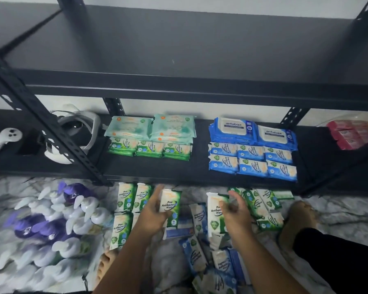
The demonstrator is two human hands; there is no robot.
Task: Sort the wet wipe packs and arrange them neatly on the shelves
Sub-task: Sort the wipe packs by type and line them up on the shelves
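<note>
Your left hand [155, 211] grips a green pine pack [170, 205], long axis pointing at the lower shelf [157, 168] front edge, green row [149, 148] straight beyond; right hand [235, 211] at a second green pack [215, 213], grip blurred, can't tell.

green packs [149, 148] | one row, lower shelf [157, 169]; blue packs [252, 161] | two rows

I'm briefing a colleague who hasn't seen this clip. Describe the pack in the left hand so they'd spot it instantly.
Find the black shelf unit; on the floor just before its lower shelf, near the middle, lie loose wipe packs. The green Pine Antibacterial pack is the one gripped by the left hand, raised above the flat green rows beside it.
</note>
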